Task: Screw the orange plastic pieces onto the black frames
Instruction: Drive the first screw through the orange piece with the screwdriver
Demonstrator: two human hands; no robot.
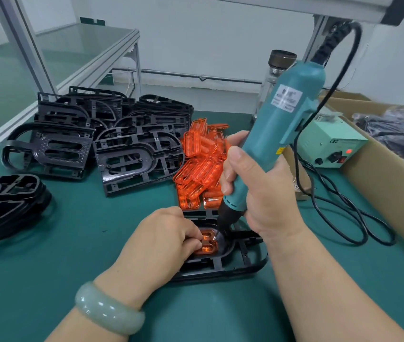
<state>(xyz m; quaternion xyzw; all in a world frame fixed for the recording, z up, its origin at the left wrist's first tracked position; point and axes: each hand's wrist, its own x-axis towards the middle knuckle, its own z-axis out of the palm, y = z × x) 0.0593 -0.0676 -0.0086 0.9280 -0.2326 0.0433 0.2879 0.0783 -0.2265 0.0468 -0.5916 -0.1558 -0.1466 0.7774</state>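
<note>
Frame stack [72, 134], orange pile [201, 164] behind screwdriver [277, 124], cardboard box [381, 188]

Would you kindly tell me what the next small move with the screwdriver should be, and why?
Probably press the teal screwdriver straight down and run it to fasten that corner. The right hand grips it with the bit tip at the corner of the orange piece, which sits in the black frame, while the left hand pinches that piece steady.
</note>
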